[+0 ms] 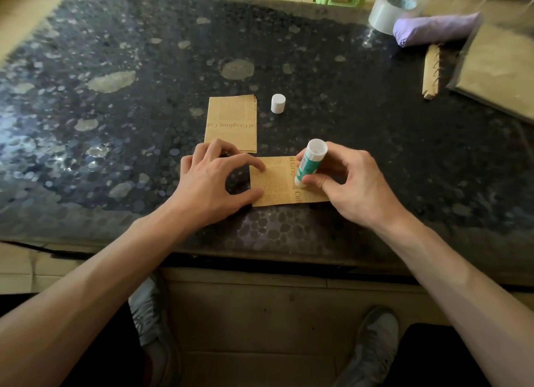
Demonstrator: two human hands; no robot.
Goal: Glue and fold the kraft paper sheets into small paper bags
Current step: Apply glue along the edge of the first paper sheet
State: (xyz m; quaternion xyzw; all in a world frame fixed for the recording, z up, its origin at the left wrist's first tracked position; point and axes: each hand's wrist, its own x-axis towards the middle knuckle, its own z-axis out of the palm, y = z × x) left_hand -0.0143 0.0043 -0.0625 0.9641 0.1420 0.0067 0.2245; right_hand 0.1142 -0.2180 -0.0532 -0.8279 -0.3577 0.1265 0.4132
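Note:
A printed kraft paper sheet (277, 184) lies flat near the front edge of the dark pebbled table (115, 126). My left hand (213, 181) presses its left edge down with forefinger and thumb. My right hand (346, 181) grips a green-and-white glue stick (310, 162), held tilted with one end touching the sheet. The stick's white cap (278, 103) stands upright further back. A small stack of kraft sheets (232, 121) lies just behind my left hand.
At the back right are a roll of clear tape (390, 11), a purple folded bundle (433, 30), several brown paper pieces standing in a row (432, 71) and a flat tan board (497, 66). Orange and green stools stand beyond the table. My shoes show below.

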